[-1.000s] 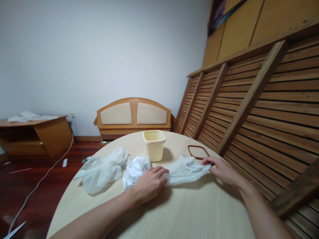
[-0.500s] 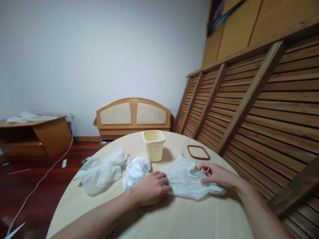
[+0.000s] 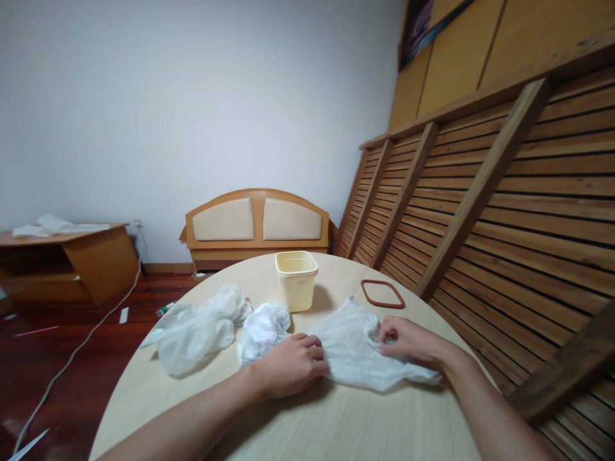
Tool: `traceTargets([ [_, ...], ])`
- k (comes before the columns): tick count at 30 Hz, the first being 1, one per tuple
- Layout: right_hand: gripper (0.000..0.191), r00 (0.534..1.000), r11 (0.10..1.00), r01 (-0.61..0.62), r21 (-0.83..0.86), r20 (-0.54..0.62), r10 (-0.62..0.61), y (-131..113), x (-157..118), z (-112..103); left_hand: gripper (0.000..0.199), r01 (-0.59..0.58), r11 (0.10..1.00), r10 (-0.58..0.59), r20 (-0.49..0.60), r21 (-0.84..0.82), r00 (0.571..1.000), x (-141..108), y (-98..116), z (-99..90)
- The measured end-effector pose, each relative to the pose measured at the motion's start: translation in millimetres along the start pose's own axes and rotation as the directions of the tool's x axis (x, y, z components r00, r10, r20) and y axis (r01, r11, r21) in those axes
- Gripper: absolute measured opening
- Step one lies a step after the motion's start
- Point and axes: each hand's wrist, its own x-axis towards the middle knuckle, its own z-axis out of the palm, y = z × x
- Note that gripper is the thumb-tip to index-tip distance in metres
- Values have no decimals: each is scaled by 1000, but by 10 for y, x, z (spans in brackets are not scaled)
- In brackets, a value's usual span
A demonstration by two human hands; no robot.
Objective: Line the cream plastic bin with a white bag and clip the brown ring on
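Note:
A thin white plastic bag (image 3: 348, 342) lies spread on the table between my hands. My left hand (image 3: 294, 366) rests with curled fingers on the bag's left edge, its fingertips partly hidden. On the other side, my right hand (image 3: 408, 339) pinches a gathered fold of the same bag. Just beyond my left hand sits a bunched white bag (image 3: 264, 326), and farther left lies a crumpled translucent plastic bag (image 3: 196, 333). An open cream-yellow square tub (image 3: 298, 288) stands upright behind them. The brown rounded-square ring (image 3: 383, 294) lies flat past my right hand.
The round pale wooden table (image 3: 398, 422) carries all these things. A slatted wooden frame (image 3: 461, 211) leans close along the right. Behind the table stands a headboard (image 3: 259, 221). A low cabinet (image 3: 96, 269) and a cable (image 3: 81, 349) are at left.
My right hand has moved slightly left and closed its fingers on the fold of the bag. The bag's near edge has shifted slightly; my left hand has hardly moved.

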Motion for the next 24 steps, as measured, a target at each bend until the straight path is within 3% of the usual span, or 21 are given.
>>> traceTargets([
  [4, 20, 998, 998, -4, -56, -68, 0, 15, -31, -79, 12, -7, 1000, 7, -5, -4, 1000, 0, 0, -11],
  [7, 23, 979, 977, -184, -104, -108, 173, 111, -85, -146, 11, -19, 1000, 19, -7, -11, 1000, -1, -6, 7],
  [10, 20, 943, 929, -334, -160, -54, 329, 185, -122, -159, 11, -10, 999, 10, -4, -33, 1000, 1, -3, 8],
  [13, 23, 951, 939, -308, -153, -77, 300, 187, -96, -124, 20, 97, 991, -102, -56, -87, 993, -4, 11, -28],
  [17, 40, 959, 937, -267, -228, -156, 235, 133, 30, -15, 55, 338, 934, -350, -112, -113, 930, -33, 30, -44],
  [20, 35, 970, 913, -231, -337, -147, 192, 120, 105, 64, 65, 463, 883, -466, -29, -74, 884, -53, 34, 7],
  [24, 27, 969, 870, -246, -428, -107, 222, 131, 82, 55, 60, 507, 862, -503, 100, -11, 858, -42, 36, 65],
])
